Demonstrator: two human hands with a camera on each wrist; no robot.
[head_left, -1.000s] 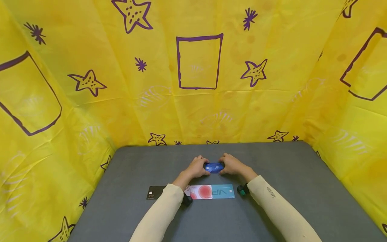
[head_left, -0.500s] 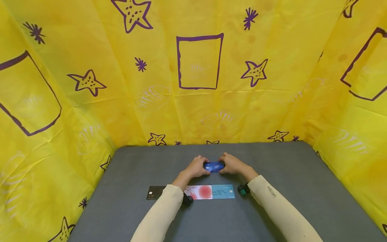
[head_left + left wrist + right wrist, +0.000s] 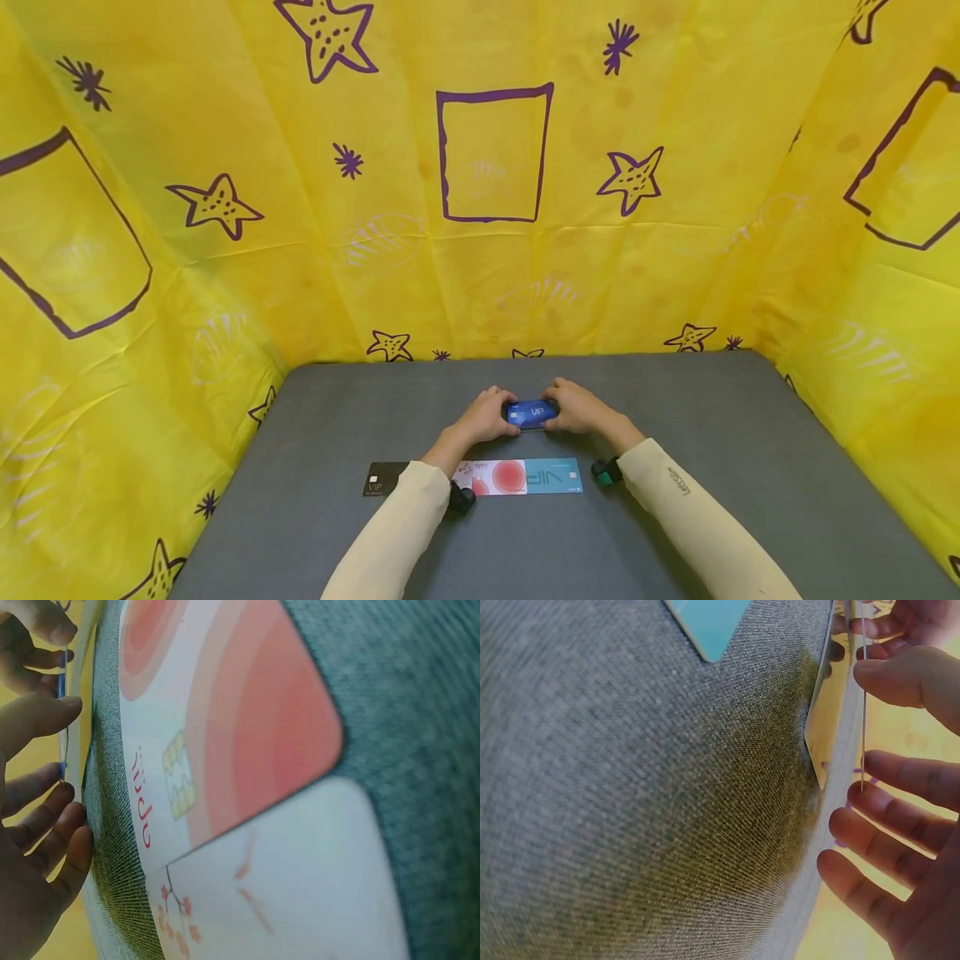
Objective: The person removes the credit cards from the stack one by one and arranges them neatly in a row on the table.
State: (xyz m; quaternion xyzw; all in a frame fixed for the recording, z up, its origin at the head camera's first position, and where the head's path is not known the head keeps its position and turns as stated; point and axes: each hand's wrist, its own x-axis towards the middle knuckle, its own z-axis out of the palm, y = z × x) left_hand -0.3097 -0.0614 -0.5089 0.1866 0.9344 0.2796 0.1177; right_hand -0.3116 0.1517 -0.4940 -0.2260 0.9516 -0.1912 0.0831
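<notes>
A blue bank card (image 3: 531, 414) marked VIP is held level between both hands near the far side of the table. My left hand (image 3: 487, 415) pinches its left end between thumb and fingers; my right hand (image 3: 579, 408) pinches the right end likewise. In the right wrist view, the held card shows edge-on as a thin line, a little above the table. Below it lies a flat, shiny card-like piece (image 3: 823, 727) reflecting yellow, mostly hidden in the head view.
Nearer me lies a row of cards: a black card (image 3: 384, 479), a white card with blossoms (image 3: 300, 877) partly behind my left wrist, a white card with red circles (image 3: 499, 477) and a teal card (image 3: 553, 476). Yellow patterned cloth (image 3: 487, 275) surrounds the grey table (image 3: 330, 417).
The blue card has risen slightly, and a thin strip shows below its near edge. Both hands keep their hold and have barely shifted.
</notes>
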